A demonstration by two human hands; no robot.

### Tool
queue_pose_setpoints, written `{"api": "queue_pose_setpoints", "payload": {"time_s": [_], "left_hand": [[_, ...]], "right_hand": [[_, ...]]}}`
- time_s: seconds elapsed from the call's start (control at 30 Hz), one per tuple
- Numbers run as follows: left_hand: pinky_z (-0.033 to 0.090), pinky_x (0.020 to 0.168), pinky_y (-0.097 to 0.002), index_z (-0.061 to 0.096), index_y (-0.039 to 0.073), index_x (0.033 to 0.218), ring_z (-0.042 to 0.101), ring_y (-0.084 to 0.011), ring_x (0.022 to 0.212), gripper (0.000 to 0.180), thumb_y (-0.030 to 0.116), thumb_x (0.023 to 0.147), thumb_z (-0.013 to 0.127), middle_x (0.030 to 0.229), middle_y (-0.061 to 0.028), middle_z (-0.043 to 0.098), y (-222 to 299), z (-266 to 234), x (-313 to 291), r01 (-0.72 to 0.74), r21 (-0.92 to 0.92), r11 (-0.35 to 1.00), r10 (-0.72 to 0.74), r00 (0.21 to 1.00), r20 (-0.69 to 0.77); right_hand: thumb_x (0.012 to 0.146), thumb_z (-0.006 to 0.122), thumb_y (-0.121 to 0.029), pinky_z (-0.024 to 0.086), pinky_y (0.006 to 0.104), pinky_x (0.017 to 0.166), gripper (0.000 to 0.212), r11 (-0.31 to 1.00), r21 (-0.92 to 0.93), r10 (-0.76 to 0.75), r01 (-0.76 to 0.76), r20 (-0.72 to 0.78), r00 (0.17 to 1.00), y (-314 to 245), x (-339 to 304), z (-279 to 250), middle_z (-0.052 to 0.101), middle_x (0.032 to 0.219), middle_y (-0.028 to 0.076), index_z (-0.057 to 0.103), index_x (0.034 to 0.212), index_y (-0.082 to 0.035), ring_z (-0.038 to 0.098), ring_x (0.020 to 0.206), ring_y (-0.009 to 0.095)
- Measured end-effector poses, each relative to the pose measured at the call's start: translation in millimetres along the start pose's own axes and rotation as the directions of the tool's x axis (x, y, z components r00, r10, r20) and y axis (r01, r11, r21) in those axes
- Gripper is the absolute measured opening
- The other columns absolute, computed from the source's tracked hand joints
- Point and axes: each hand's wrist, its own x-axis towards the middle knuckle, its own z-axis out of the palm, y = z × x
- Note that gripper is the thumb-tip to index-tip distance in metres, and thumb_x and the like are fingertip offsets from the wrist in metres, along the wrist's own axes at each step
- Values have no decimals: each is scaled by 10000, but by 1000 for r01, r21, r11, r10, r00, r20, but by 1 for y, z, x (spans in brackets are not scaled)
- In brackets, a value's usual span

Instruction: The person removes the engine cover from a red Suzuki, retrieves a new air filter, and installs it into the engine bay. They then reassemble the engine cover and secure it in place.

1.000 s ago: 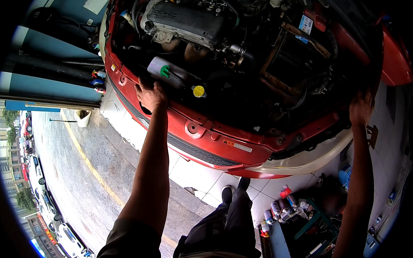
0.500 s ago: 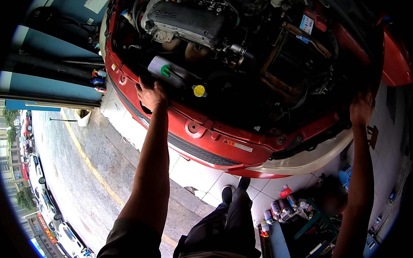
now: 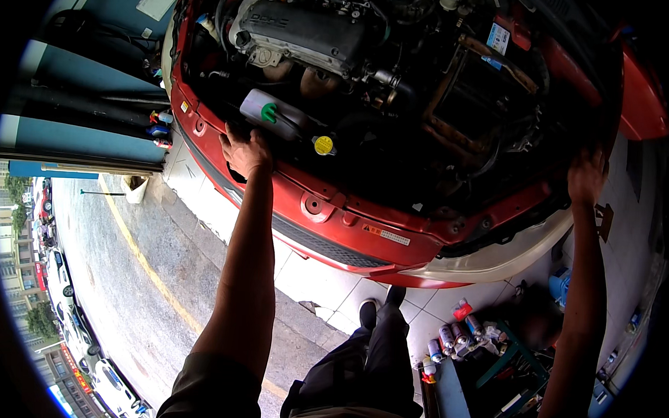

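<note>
My left hand [image 3: 246,153] rests on the red front panel [image 3: 294,193] of a car with its engine bay exposed. Its fingers lie apart over the panel's inner edge, holding nothing. Just beyond it sit a pale plastic reservoir with a green cap [image 3: 268,112] and a yellow radiator cap [image 3: 323,146]. At the car's right front corner, beside the pale headlight [image 3: 506,255], my right hand [image 3: 587,177] leans on the dim fender edge, fingers stretched out. Shadow hides part of its contact. Farther in stands the engine with its dark cover [image 3: 300,31].
A rusty metal frame [image 3: 434,102] sits in the right of the bay. Several spray cans [image 3: 448,337] and a green rack [image 3: 517,370] stand on the tiled floor near my right arm. Left lies a paved road [image 3: 142,239] with parked cars [image 3: 70,295].
</note>
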Motion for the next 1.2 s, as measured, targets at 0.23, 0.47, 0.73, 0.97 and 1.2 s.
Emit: {"api": "queue_pose_setpoints", "payload": {"time_s": [0.23, 0.47, 0.73, 0.97, 1.2], "left_hand": [[290, 1117, -451, 356, 175, 1466, 315, -349, 1381, 748, 396, 785, 576, 1512, -199, 310, -1, 0, -1, 0, -1, 1000, 0, 1000, -1], [290, 1117, -451, 359, 180, 1465, 313, -349, 1382, 743, 387, 784, 572, 1513, -199, 308, -1, 2, 1, -7, -3, 1000, 7, 1000, -15], [293, 1115, -452, 369, 177, 1460, 322, -352, 1375, 740, 383, 779, 572, 1508, -194, 320, -2, 2, 1, -8, 1, 1000, 8, 1000, -20], [303, 1109, -453, 367, 167, 1461, 327, -351, 1374, 738, 378, 781, 560, 1510, -193, 317, 0, 0, 0, -11, 6, 1000, 11, 1000, -13], [303, 1109, -450, 373, 163, 1458, 327, -349, 1375, 737, 376, 779, 562, 1512, -192, 315, -1, 2, 0, -15, 0, 1000, 15, 1000, -22]], "right_hand": [[935, 450, -224, 375, 439, 1047, 367, 1000, 14, -1, 1, 18, 1000, -1, 0, -1, 454, 1403, 177, 584, 1244, -80, 496, 1214, 315], [930, 452, -227, 363, 452, 1059, 375, 1000, 17, 6, -7, 32, 999, 1, -1, 2, 450, 1403, 178, 577, 1255, -87, 483, 1227, 318], [921, 463, -226, 362, 457, 1056, 378, 1000, 30, 6, -7, 23, 1000, 0, -2, 1, 450, 1402, 176, 576, 1255, -89, 476, 1234, 317], [927, 457, -228, 352, 457, 1062, 388, 999, 24, 26, -28, 72, 997, 0, 0, 2, 444, 1408, 176, 562, 1272, -87, 467, 1246, 316], [939, 451, -240, 344, 457, 1071, 370, 999, 33, 32, -33, 29, 999, 0, 0, 5, 437, 1418, 174, 569, 1260, -99, 463, 1255, 317]]}}
